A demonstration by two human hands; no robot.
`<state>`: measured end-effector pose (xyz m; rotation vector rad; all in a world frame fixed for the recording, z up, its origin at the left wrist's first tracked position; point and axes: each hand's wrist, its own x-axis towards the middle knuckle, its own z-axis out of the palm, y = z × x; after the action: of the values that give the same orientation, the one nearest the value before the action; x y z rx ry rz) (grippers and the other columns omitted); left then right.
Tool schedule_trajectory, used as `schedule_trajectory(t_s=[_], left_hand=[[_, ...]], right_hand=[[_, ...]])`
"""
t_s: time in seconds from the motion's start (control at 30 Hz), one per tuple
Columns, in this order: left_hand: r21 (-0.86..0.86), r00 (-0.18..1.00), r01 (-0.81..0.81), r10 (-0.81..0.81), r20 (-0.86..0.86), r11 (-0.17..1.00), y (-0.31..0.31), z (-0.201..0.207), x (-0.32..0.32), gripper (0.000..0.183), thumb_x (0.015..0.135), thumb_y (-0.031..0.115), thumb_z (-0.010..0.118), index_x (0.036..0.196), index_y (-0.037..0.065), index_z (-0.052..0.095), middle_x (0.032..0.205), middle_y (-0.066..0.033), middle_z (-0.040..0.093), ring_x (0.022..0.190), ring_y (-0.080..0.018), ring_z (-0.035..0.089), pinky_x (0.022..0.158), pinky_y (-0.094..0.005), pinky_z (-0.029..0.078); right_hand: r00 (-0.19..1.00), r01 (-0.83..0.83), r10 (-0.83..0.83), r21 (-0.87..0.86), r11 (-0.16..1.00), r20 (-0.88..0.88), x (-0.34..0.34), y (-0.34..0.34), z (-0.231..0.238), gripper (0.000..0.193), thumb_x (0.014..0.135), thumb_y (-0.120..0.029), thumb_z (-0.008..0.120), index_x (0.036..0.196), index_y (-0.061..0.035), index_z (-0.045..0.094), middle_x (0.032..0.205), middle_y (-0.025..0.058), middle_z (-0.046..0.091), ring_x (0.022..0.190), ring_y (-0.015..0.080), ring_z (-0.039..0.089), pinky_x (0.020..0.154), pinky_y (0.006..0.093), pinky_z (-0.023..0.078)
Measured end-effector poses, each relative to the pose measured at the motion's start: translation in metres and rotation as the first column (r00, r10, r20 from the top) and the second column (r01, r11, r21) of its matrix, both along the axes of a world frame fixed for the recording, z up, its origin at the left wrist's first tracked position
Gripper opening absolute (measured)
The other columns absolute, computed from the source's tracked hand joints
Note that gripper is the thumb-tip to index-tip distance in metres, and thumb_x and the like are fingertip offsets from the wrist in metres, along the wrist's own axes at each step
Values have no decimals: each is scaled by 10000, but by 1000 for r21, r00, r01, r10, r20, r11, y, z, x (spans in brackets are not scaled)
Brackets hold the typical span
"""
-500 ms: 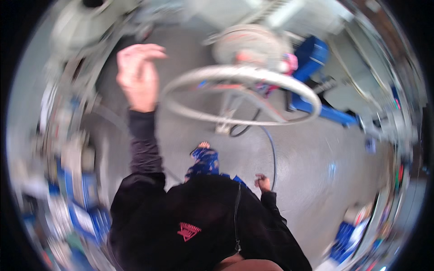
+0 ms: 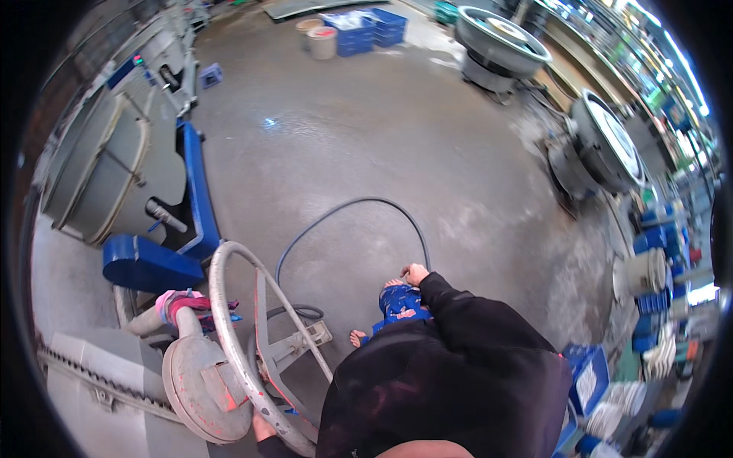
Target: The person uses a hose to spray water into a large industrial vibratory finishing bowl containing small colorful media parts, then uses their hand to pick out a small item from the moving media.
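Observation:
A big grey handwheel [image 2: 223, 336] stands at my left side, its paint worn and its spokes edged in red. My left hand [image 2: 262, 427] is low beside its rim, against the round grey housing [image 2: 200, 389]. The rim and housing hide most of its fingers, so I cannot tell whether it grips anything. My right hand [image 2: 414, 273] hangs in front of me above my blue patterned trousers [image 2: 401, 305]. Its fingers are loosely bent, and nothing shows in them. A dark hose [image 2: 359, 201] loops over the floor beyond that hand.
Pink and red cloth [image 2: 191, 301] wraps a pipe by the housing. Behind it stands a grey drum machine [image 2: 114, 164] with a blue frame [image 2: 197, 191]. Blue crates [image 2: 355, 38] and pails [image 2: 322, 43] sit far ahead. Round bowl machines [image 2: 607, 141] line the right; a blue bin [image 2: 586, 378] is nearer.
My view has swung right, so the handwheel has gone from ahead to my lower left. My left hand, raised left of the wheel before, is now low beside its rim.

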<state>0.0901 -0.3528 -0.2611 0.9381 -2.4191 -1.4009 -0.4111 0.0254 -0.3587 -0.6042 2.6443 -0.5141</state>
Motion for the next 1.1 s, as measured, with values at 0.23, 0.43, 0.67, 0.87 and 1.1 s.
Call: schedule_trajectory(t_s=[0.23, 0.43, 0.67, 0.87, 1.1], left_hand=[[-86, 879, -473, 477, 29, 877, 43, -71, 27, 440, 820, 117, 542, 1176, -70, 363, 856, -126, 526, 591, -155, 449, 528, -273, 402], [421, 976, -195, 131, 176, 886, 24, 70, 21, 296, 844, 210, 533, 948, -56, 456, 736, -107, 561, 597, -144, 543, 635, -297, 443], [157, 897, -418, 434, -82, 895, 52, 277, -46, 284, 880, 280, 480, 797, 15, 539, 652, -15, 510, 563, -96, 479, 519, -200, 377], [338, 846, -336, 440, -301, 879, 24, 385, -141, 301, 874, 206, 495, 1073, -20, 489, 702, -18, 503, 650, -68, 464, 644, -217, 398], [756, 763, 353, 299, -574, 552, -91, 452, -303, 282, 896, 74, 406, 1132, -67, 342, 844, -80, 437, 643, -82, 420, 530, -190, 401]], right_hand=[[869, 340, -425, 319, 885, 254, 94, 82, -41, 190, 701, -103, 535, 820, -121, 681, 616, 79, 633, 514, 168, 618, 557, 296, 520], [842, 285, -287, 74, 956, 457, 90, 32, -51, 290, 714, -39, 467, 928, -119, 646, 657, 93, 640, 509, 164, 604, 473, 293, 500], [674, 515, -412, 11, 857, 613, 60, 32, -64, 274, 700, -23, 468, 892, -105, 645, 665, 103, 640, 539, 177, 617, 493, 306, 508], [623, 591, -420, -45, 806, 661, 49, 62, -83, 287, 666, 6, 472, 866, -93, 652, 637, 102, 629, 532, 175, 605, 491, 307, 490], [429, 868, -594, -127, 481, 681, 26, 196, -119, 215, 761, -46, 413, 875, -68, 594, 548, 61, 554, 409, 143, 495, 374, 289, 398]])
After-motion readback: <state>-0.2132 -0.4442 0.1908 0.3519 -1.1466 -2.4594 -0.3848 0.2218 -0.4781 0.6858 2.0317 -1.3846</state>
